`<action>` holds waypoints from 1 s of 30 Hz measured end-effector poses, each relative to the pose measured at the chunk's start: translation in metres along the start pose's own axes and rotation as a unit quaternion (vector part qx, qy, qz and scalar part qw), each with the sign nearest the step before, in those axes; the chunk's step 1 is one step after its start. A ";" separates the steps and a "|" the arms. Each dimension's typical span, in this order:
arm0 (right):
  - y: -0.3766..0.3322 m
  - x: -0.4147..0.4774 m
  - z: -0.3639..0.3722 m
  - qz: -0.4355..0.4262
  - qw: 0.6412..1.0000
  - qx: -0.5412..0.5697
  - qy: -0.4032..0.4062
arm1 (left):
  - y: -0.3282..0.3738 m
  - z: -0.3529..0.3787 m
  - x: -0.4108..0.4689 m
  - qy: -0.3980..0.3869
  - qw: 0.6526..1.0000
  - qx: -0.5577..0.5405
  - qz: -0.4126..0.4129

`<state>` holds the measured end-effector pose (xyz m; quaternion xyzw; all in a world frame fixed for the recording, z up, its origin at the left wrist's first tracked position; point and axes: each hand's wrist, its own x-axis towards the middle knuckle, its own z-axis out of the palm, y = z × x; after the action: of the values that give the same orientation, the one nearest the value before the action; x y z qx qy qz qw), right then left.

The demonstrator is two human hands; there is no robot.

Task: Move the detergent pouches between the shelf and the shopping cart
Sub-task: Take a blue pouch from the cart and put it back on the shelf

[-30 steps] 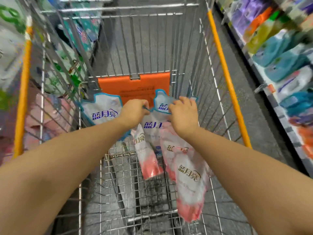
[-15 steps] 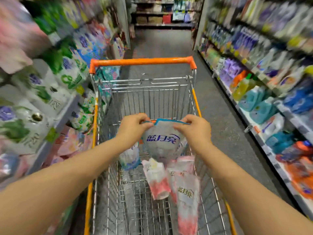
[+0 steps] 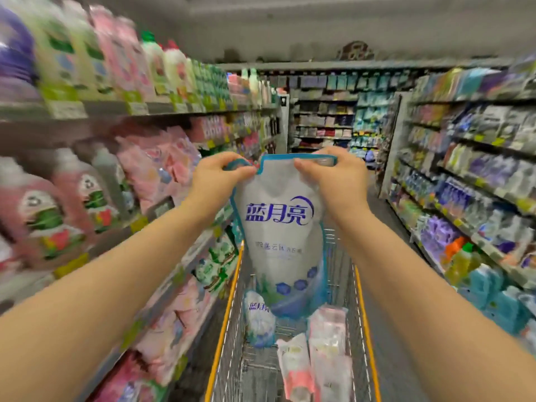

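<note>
Fingers (image 3: 235,175) of my left hand (image 3: 216,181) pinched the top left corner of a big white plastic detergent pouch with a blue edge (image 3: 278,227). It hung in the air over a wire shopping cart with yellow rails (image 3: 229,309), near the long grey shelf (image 3: 162,107) on my left. My right hand (image 3: 336,181) pinched the top right corner. In the cart lay a small white and blue pouch (image 3: 259,320), then pink and white pouches (image 3: 324,343).

A white pouch (image 3: 280,227) with blue edging and blue lettering hangs upright, pinched at its top corners by the left hand (image 3: 216,181) and right hand (image 3: 333,178). Below them, in the wire shopping cart (image 3: 226,314), a smaller blue-and-white pouch (image 3: 259,320) stands beside pink-and-white pouches (image 3: 326,338) lying under the right hand.
</note>
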<state>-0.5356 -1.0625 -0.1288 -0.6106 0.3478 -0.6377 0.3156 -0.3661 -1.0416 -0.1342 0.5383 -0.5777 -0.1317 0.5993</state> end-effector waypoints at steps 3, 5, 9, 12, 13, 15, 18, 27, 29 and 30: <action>-0.057 -0.026 0.008 -0.029 0.998 0.036 -0.031 | 0.037 -0.042 -0.042 0.050 0.996 -0.072 -0.026; -0.091 -0.046 0.016 -0.032 0.996 0.064 -0.060 | 0.056 -0.069 -0.077 0.054 0.990 -0.123 -0.050; -0.152 -0.092 0.039 -0.039 0.985 0.107 -0.127 | 0.077 -0.128 -0.150 0.065 0.992 -0.075 -0.072; -0.196 -0.129 0.063 -0.047 0.974 0.149 -0.167 | 0.099 -0.179 -0.194 0.116 0.991 -0.026 -0.055; -0.212 -0.143 0.073 -0.049 0.969 0.162 -0.182 | 0.109 -0.197 -0.207 0.139 0.989 -0.004 -0.043; -0.243 -0.170 0.094 -0.051 0.957 0.190 -0.211 | 0.130 -0.236 -0.233 0.184 0.982 0.037 -0.015; -0.293 -0.211 0.128 -0.045 0.937 0.237 -0.252 | 0.165 -0.305 -0.269 0.225 0.971 0.078 0.010; -0.434 -0.321 0.266 0.006 0.856 0.395 -0.334 | 0.265 -0.529 -0.343 0.287 0.923 0.254 0.010; -0.463 -0.342 0.298 0.017 0.835 0.423 -0.352 | 0.283 -0.571 -0.356 0.301 0.909 0.288 0.001; -0.476 -0.351 0.314 0.023 0.825 0.434 -0.361 | 0.290 -0.590 -0.363 0.313 0.902 0.296 -0.004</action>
<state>-0.1922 -0.5239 0.0737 -0.5891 -0.0899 -0.4495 0.6655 -0.1170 -0.3560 0.0427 0.7067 -0.3708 0.2184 0.5616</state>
